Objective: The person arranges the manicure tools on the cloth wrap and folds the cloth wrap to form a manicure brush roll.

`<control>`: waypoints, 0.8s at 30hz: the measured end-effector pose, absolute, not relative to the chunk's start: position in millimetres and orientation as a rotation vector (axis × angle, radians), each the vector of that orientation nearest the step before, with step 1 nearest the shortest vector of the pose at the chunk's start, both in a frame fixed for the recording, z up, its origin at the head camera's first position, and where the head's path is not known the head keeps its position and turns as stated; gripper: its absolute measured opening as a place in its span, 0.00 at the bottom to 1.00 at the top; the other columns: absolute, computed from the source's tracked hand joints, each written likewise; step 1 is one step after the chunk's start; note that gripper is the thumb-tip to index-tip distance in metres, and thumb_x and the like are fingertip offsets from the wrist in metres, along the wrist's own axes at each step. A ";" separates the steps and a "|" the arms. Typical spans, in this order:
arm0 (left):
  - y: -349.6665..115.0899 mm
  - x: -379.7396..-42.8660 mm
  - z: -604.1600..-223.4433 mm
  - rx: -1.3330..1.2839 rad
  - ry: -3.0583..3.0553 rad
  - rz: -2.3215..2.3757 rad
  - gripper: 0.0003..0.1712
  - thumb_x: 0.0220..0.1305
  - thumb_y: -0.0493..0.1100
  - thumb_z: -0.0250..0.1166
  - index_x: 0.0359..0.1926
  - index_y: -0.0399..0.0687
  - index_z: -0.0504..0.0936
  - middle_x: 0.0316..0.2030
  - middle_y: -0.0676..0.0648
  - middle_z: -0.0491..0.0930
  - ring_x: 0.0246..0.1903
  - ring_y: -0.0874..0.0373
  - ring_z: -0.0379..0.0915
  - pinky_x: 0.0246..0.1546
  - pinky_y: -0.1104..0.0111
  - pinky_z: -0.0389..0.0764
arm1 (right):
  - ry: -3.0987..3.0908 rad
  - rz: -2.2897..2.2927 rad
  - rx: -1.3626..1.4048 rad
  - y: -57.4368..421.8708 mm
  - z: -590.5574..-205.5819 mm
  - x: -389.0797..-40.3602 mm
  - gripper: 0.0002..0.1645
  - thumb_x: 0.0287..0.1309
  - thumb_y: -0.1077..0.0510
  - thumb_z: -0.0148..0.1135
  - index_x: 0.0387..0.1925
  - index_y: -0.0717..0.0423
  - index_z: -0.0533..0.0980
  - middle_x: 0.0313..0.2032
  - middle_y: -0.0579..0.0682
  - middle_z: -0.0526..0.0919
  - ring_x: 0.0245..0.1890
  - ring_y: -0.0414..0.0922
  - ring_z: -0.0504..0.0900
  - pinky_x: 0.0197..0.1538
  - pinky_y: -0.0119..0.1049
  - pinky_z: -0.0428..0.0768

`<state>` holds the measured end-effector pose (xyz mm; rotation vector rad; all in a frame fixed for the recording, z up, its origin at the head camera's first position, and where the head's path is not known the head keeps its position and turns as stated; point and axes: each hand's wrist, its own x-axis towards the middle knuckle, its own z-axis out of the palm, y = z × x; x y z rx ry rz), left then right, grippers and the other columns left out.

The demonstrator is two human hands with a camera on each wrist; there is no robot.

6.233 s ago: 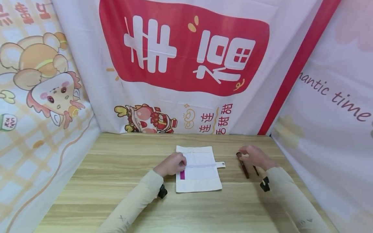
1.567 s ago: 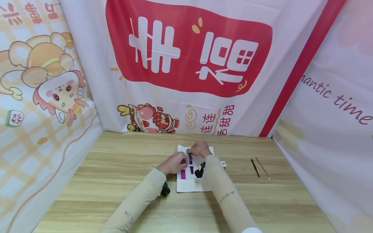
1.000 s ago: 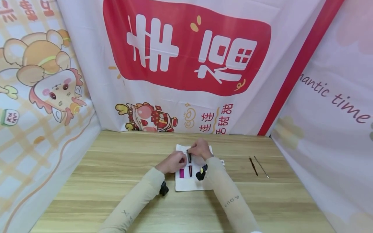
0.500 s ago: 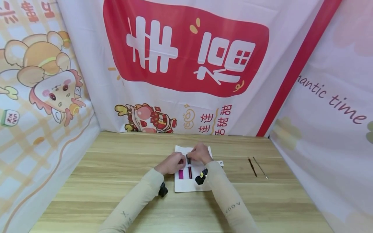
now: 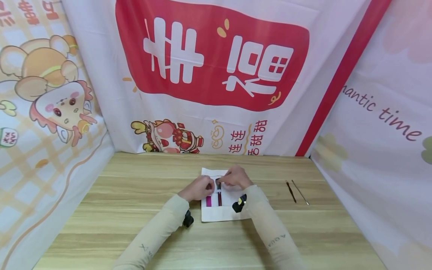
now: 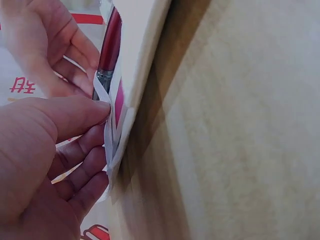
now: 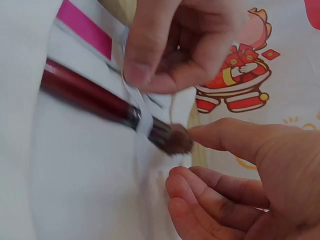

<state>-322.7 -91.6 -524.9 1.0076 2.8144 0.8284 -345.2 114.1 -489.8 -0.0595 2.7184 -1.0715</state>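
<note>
A white fabric brush roll (image 5: 227, 214) lies unfolded on the table, with a magenta strip (image 5: 208, 201) on its left side. A makeup brush (image 7: 85, 92) with a dark red handle runs under the roll's white elastic band (image 7: 145, 122), its handle end covered by the lower flap and its brown bristles (image 7: 179, 140) pointing to the far edge. My left hand (image 5: 199, 188) pinches the elastic band beside the brush, as the left wrist view shows. At the bristles is my right hand (image 5: 237, 177), its thumb at their tip and its fingers loosely bent, apart from the brush.
Two thin tools lie on the wooden table (image 5: 141, 217) to the right: a dark brown one (image 5: 291, 192) and a slim metal-coloured one (image 5: 300, 192). Printed cloth (image 5: 209, 131) hangs behind the table and at both sides.
The right hand has carried the brush from the right of the table to the roll. Lately the brush slid toward the lower flap, and the right hand loosened and shifted right.
</note>
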 end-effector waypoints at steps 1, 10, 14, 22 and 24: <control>-91.5 -323.1 -524.7 1.014 2.820 0.829 0.08 0.65 0.32 0.69 0.29 0.47 0.85 0.28 0.53 0.79 0.31 0.61 0.71 0.39 0.67 0.76 | 2.728 -1.051 -0.085 119.8 -487.4 -344.6 0.13 0.57 0.49 0.78 0.36 0.54 0.89 0.32 0.53 0.92 0.32 0.47 0.88 0.36 0.36 0.82; -82.5 -322.2 -520.3 1.037 2.815 0.889 0.03 0.65 0.33 0.69 0.35 0.43 0.88 0.34 0.49 0.84 0.35 0.60 0.74 0.43 0.65 0.79 | 2.828 -0.900 -0.461 200.5 -471.3 -336.1 0.12 0.59 0.53 0.77 0.39 0.57 0.87 0.38 0.50 0.90 0.39 0.43 0.86 0.48 0.42 0.85; -73.2 -321.7 -515.2 1.045 2.793 0.897 0.03 0.66 0.33 0.69 0.37 0.43 0.89 0.36 0.48 0.86 0.37 0.59 0.76 0.47 0.63 0.81 | 2.864 -0.810 -0.495 242.4 -462.2 -332.1 0.15 0.59 0.55 0.76 0.42 0.63 0.86 0.39 0.55 0.91 0.41 0.47 0.87 0.51 0.47 0.86; -61.9 -327.0 -515.2 1.063 2.824 0.841 0.03 0.67 0.35 0.71 0.36 0.46 0.89 0.36 0.50 0.86 0.39 0.59 0.77 0.50 0.62 0.82 | 2.967 -0.589 -0.412 314.7 -464.6 -327.5 0.17 0.60 0.58 0.74 0.44 0.69 0.83 0.41 0.61 0.90 0.43 0.53 0.88 0.51 0.53 0.86; -60.1 -327.3 -515.4 1.100 2.842 0.813 0.03 0.65 0.35 0.71 0.34 0.46 0.89 0.35 0.50 0.86 0.37 0.60 0.77 0.47 0.64 0.82 | 3.001 -0.566 -0.446 328.1 -468.6 -325.3 0.15 0.58 0.60 0.74 0.41 0.70 0.83 0.38 0.61 0.89 0.41 0.54 0.88 0.48 0.53 0.86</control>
